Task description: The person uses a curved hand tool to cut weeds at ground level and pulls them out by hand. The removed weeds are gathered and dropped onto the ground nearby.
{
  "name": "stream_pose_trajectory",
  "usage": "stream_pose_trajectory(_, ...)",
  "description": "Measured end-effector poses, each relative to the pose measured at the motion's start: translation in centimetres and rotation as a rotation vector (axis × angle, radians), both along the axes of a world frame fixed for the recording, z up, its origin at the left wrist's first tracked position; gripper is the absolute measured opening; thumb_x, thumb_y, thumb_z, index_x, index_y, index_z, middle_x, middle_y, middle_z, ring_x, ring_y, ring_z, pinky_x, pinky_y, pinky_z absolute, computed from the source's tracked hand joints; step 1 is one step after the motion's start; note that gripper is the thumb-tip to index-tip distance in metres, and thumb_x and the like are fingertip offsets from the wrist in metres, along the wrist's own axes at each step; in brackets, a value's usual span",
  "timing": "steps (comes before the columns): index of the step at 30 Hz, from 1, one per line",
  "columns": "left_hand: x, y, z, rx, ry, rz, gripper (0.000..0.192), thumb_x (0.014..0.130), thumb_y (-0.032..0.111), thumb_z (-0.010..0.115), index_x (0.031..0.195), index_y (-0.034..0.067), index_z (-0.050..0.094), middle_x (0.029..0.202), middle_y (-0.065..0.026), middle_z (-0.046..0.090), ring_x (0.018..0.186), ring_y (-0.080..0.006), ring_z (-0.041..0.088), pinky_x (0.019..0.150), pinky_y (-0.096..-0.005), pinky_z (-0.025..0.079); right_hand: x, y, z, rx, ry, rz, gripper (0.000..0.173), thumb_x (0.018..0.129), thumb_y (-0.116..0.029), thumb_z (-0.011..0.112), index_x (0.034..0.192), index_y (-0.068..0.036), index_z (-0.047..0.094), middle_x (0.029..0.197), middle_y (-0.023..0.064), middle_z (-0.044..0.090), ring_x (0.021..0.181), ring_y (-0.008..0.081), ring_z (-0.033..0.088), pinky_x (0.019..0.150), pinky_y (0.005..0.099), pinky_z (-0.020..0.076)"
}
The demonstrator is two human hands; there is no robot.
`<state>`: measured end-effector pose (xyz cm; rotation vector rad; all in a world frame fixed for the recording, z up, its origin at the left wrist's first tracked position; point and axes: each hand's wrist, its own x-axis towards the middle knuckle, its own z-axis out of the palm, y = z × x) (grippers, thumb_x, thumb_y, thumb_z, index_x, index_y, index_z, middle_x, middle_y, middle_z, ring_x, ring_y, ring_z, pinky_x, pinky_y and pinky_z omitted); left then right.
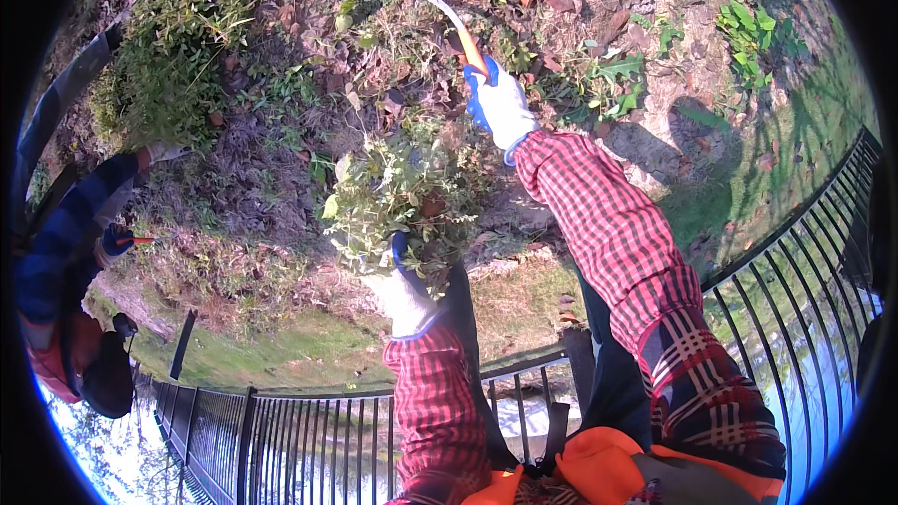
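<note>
My right hand (501, 102), in a white work glove with a blue coated palm, grips the orange handle of a sickle (452, 17). The curved blade points up and to the left over dry leaves and cut stems. In my left hand (403, 294), gloved the same way, is a leafy bunch of pulled or cut weeds (400, 196), held low in front of my legs. Its leaves hide most of my left fingers. Both forearms wear red checked sleeves.
At the left a co-worker (56, 280) bends over, one gloved hand by a pile of green weeds (175, 70), the other holding an orange-handled tool (144, 240). A black metal fence (316, 435) curves behind me. Low leafy plants (751, 35) grow at the upper right.
</note>
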<state>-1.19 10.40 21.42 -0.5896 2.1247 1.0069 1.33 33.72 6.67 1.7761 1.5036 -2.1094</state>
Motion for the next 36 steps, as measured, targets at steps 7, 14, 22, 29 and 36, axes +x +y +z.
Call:
stream_pose_trajectory(7,-3.3,0.7,1.7,0.063,-0.007,0.133,0.034,0.095,0.028,0.047,0.116,0.004,0.059,0.101,-0.0053,0.063,0.084,-0.0138,0.059,0.072,-0.0285,0.047,5.8,-8.3,-0.3,0.056,-0.251,0.404,0.030,0.089,-0.021,0.058,0.118,-0.012,0.057,0.069,0.0084,0.058,0.056,0.0183,0.051,0.055,0.0343,0.0418)
stream_pose_trajectory(14,-4.8,-0.8,1.1,-0.036,0.198,-0.140,0.033,0.093,0.024,0.047,0.113,0.001,0.059,0.105,-0.0067,0.061,0.091,-0.0139,0.057,0.079,-0.0297,0.047,8.3,-8.5,3.2,-0.112,-0.236,0.049,0.028,0.091,-0.022,0.058,0.118,-0.013,0.055,0.062,-0.0006,0.050,0.051,0.0076,0.049,0.047,0.0274,0.0403)
stream_pose_trajectory(22,-5.5,-1.4,2.0,-0.130,0.358,-0.364,0.038,0.082,-0.005,0.050,0.118,0.004,0.056,0.114,-0.0140,0.060,0.103,-0.0227,0.057,0.090,-0.0338,0.044,-2.8,2.3,-1.2,0.249,-0.216,0.096,0.023,0.093,-0.020,0.053,0.114,-0.010,0.054,0.062,-0.0023,0.053,0.045,0.0066,0.048,0.038,0.0223,0.0339)
stream_pose_trajectory(29,-6.8,-1.4,2.2,-0.090,0.352,-0.381,0.034,0.086,-0.001,0.048,0.119,0.002,0.055,0.114,-0.0152,0.061,0.104,-0.0236,0.058,0.090,-0.0342,0.044,-2.7,1.3,1.2,0.175,-0.278,0.010,0.019,0.092,-0.025,0.055,0.105,-0.012,0.060,0.060,-0.0016,0.053,0.048,0.0076,0.050,0.042,0.0264,0.0375)
stream_pose_trajectory(36,-7.8,-0.9,2.5,-0.054,0.253,-0.258,0.031,0.089,0.005,0.047,0.118,0.001,0.057,0.113,-0.0135,0.062,0.102,-0.0221,0.058,0.087,-0.0332,0.045,-9.0,2.7,1.7,0.009,0.050,-0.183,0.017,0.092,-0.027,0.058,0.098,-0.012,0.053,0.058,-0.0001,0.049,0.041,0.0099,0.047,0.035,0.0244,0.0345)
